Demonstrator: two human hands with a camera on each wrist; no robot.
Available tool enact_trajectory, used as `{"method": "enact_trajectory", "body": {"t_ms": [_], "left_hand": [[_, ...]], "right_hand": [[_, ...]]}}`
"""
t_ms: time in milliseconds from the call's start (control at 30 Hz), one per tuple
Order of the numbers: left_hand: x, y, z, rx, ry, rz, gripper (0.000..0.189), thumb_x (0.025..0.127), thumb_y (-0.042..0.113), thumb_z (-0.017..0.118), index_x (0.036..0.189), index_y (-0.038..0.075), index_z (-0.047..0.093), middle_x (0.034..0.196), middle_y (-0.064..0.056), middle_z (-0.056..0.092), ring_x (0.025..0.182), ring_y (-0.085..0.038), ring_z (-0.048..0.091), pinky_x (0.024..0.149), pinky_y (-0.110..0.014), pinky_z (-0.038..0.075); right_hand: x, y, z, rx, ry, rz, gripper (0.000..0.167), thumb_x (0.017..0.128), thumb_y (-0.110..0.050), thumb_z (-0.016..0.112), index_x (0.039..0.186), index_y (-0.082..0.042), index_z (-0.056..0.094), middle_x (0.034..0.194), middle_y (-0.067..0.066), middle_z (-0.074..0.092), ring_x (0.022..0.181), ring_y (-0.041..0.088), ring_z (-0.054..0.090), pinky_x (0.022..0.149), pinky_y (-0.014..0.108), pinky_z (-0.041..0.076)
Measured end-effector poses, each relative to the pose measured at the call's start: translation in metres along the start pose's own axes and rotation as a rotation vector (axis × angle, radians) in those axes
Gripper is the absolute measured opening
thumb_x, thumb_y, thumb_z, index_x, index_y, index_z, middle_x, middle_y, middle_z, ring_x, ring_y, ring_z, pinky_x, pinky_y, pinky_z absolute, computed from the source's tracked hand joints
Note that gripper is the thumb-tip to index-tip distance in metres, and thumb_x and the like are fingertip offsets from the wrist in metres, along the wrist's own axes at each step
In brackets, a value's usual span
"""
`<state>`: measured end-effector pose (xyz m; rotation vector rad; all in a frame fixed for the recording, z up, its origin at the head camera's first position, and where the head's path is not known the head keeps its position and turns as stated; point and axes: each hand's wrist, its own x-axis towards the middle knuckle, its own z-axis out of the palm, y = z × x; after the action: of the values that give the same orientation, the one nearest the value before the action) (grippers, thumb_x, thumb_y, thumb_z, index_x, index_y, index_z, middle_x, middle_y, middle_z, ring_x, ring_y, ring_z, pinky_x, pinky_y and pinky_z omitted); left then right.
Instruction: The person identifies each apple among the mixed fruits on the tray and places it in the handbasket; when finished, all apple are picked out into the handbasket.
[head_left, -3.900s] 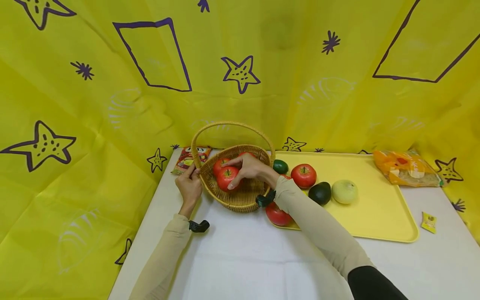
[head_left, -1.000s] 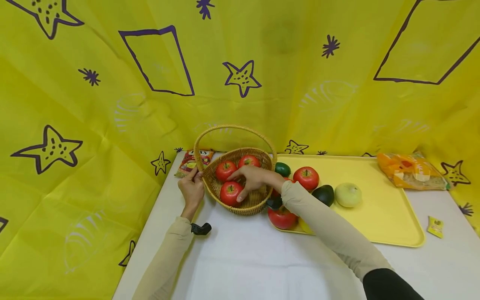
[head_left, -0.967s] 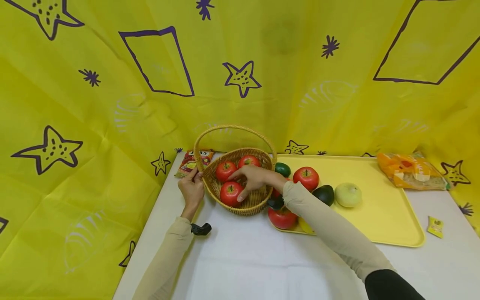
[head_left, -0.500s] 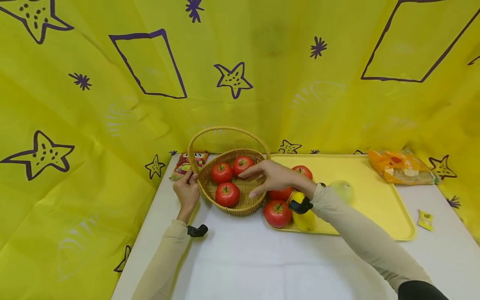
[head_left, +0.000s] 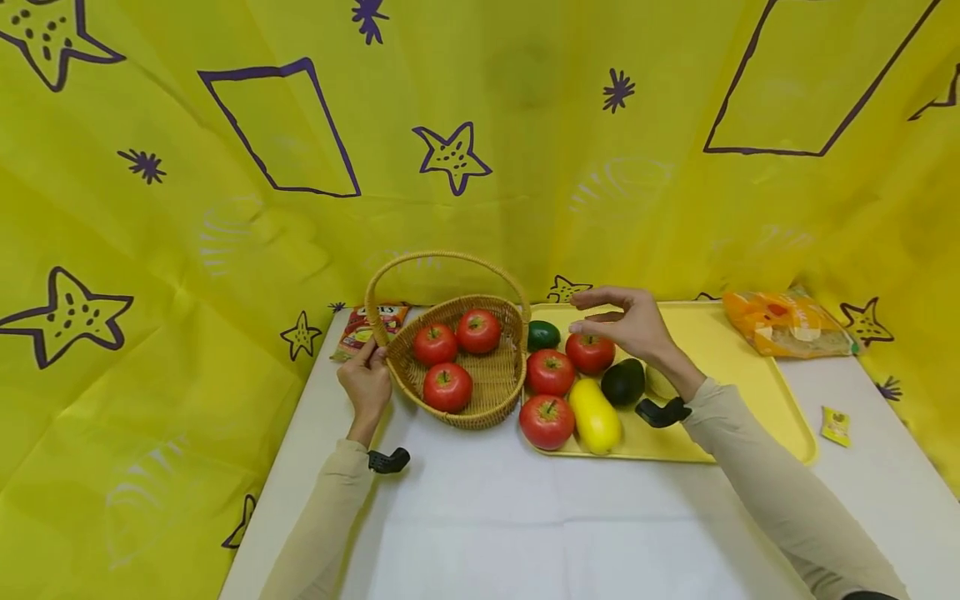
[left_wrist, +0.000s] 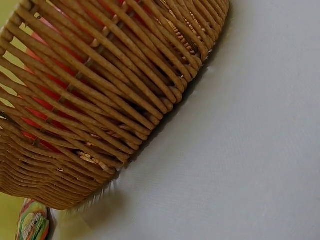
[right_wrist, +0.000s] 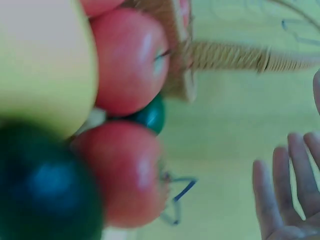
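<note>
My left hand (head_left: 366, 385) pinches the left rim of the wicker basket (head_left: 491, 379), at the foot of its tall handle. Three red apples (head_left: 447, 387) lie inside. In the left wrist view the woven wall (left_wrist: 105, 80) fills the upper left, and the hand is out of sight. My right hand (head_left: 636, 327) hovers over the yellow tray (head_left: 738, 400), fingers apart and holding nothing, just above a red apple (head_left: 590, 353). Around it on the tray lie two more apples (head_left: 547, 422), a long yellow fruit (head_left: 595, 417), a dark avocado (head_left: 623, 382) and a smaller green one (head_left: 542, 335).
A pale round fruit (head_left: 660, 385) is mostly covered by my right wrist. At the tray's far right corner lies an orange bag (head_left: 787, 325), and a small yellow packet (head_left: 836, 426) sits right of the tray. A red snack bag (head_left: 367, 329) lies behind the basket's left side.
My right hand has let go of the apple at the basket's front, lifted out and moved right over the tray. My left hand has stayed on the basket rim.
</note>
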<state>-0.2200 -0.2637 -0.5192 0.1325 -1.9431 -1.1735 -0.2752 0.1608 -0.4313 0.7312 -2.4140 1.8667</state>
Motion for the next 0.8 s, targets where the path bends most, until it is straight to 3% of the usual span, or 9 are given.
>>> {"method": "enact_trajectory", "body": {"t_ms": [133, 300, 400, 533, 667, 800], "left_hand": [[0.003, 0.001, -0.001, 0.012, 0.008, 0.005, 0.019, 0.093, -0.012, 0.070, 0.109, -0.011, 0.079, 0.094, -0.030, 0.077, 0.081, -0.045, 0.076, 0.070, 0.000, 0.046], [0.005, 0.000, 0.001, 0.011, 0.009, 0.012, 0.019, 0.093, -0.012, 0.070, 0.109, -0.010, 0.080, 0.094, -0.030, 0.078, 0.081, -0.045, 0.076, 0.070, 0.000, 0.045], [0.005, 0.001, 0.002, 0.002, 0.010, 0.006, 0.019, 0.092, -0.013, 0.070, 0.109, -0.010, 0.080, 0.095, -0.030, 0.077, 0.082, -0.045, 0.076, 0.070, 0.001, 0.045], [0.004, 0.002, 0.001, -0.001, 0.005, -0.008, 0.021, 0.092, -0.013, 0.070, 0.111, -0.011, 0.079, 0.097, -0.032, 0.077, 0.085, -0.046, 0.076, 0.071, 0.000, 0.046], [0.001, 0.004, 0.000, 0.005, 0.002, -0.029, 0.023, 0.092, -0.014, 0.069, 0.113, -0.011, 0.078, 0.099, -0.032, 0.076, 0.087, -0.047, 0.076, 0.072, 0.001, 0.046], [-0.001, 0.004, 0.000, 0.008, 0.004, -0.042, 0.023, 0.092, -0.014, 0.069, 0.114, -0.011, 0.078, 0.099, -0.033, 0.076, 0.088, -0.048, 0.076, 0.072, 0.001, 0.046]], "right_hand": [[0.000, 0.018, -0.011, -0.019, 0.037, 0.073, 0.052, 0.088, -0.007, 0.087, 0.137, 0.000, 0.069, 0.138, 0.018, 0.070, 0.119, 0.005, 0.067, 0.101, 0.027, 0.057], [-0.001, 0.034, -0.020, -0.061, -0.004, 0.149, 0.064, 0.090, -0.008, 0.085, 0.149, 0.000, 0.060, 0.150, 0.022, 0.061, 0.133, 0.025, 0.061, 0.114, 0.043, 0.050], [-0.001, 0.040, -0.024, -0.071, -0.058, 0.189, 0.069, 0.091, -0.008, 0.084, 0.153, 0.001, 0.054, 0.156, 0.023, 0.055, 0.141, 0.039, 0.054, 0.119, 0.052, 0.043], [0.000, 0.046, -0.027, -0.098, -0.160, 0.256, 0.078, 0.092, -0.011, 0.084, 0.159, 0.001, 0.045, 0.164, 0.025, 0.044, 0.150, 0.046, 0.043, 0.122, 0.060, 0.036], [-0.001, 0.048, -0.025, -0.160, -0.271, 0.308, 0.086, 0.092, -0.017, 0.085, 0.161, 0.004, 0.038, 0.165, 0.029, 0.039, 0.150, 0.050, 0.041, 0.120, 0.062, 0.038], [-0.003, 0.050, -0.022, -0.253, -0.341, 0.306, 0.088, 0.089, -0.023, 0.088, 0.159, 0.004, 0.042, 0.159, 0.030, 0.048, 0.141, 0.050, 0.051, 0.114, 0.060, 0.047]]}}
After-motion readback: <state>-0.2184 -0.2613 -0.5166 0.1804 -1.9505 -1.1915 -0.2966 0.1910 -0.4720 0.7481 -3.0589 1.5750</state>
